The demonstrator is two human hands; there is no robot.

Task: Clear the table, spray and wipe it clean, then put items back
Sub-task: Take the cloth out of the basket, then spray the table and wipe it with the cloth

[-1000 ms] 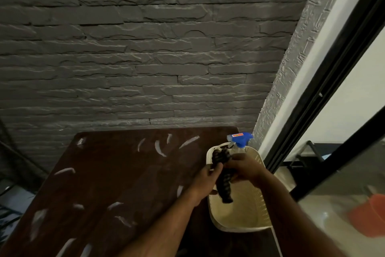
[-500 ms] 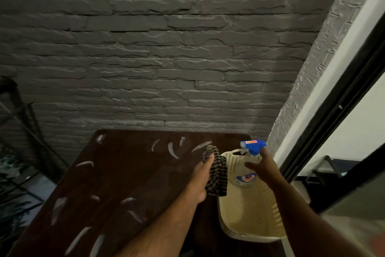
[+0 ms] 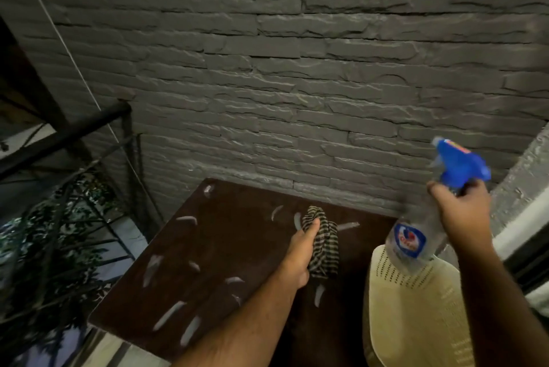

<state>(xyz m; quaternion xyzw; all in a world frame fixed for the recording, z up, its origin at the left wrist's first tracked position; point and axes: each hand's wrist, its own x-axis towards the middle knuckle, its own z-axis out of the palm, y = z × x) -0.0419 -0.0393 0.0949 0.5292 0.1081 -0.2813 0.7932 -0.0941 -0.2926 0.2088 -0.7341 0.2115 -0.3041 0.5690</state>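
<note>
My right grip (image 3: 459, 212) is wrapped round the neck of the bottle (image 3: 416, 236), just under its blue trigger head, holding it in the air above the basket (image 3: 416, 307) at the right edge of the bench (image 3: 225, 247). My left grip (image 3: 300, 253) is closed on the striped cloth (image 3: 323, 244), bunched and hanging from my fist over the middle of the bench.

The risk I see is the aim. The nozzle points up and left toward the brick wall, not down at the bench, so a squeeze now would likely wet the wall or my left arm. The bottle hangs tilted from its neck; a loose hold could let it swing or drop into the basket. The cloth dangles low and could drag across the pale marks on the bench before any spray lands.

The bottle sits well right of the cloth, with the basket below it.
</note>
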